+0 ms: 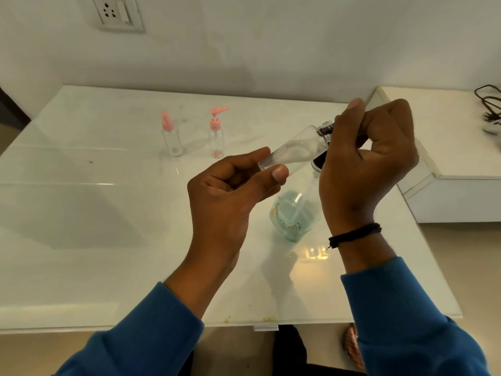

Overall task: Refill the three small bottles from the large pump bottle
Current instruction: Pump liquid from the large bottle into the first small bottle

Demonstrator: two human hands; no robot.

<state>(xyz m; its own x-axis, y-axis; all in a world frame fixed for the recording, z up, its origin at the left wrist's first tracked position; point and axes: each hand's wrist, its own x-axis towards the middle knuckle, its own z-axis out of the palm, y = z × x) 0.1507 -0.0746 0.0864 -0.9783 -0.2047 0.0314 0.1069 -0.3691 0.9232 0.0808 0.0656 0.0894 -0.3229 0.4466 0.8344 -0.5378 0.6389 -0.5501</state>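
head view: both hands hold small bottle (294,149) above bare table (95,199) centre.

The left half of the table (81,199) is left bare. Passage at upper centre is blocked by two pink-capped bottles (193,134); centre right is occupied by the large pump bottle (294,213).

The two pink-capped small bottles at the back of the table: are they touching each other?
Apart. The head view shows the left pink-capped bottle and the right pink-capped bottle standing upright with a plain strip of bare table between them.
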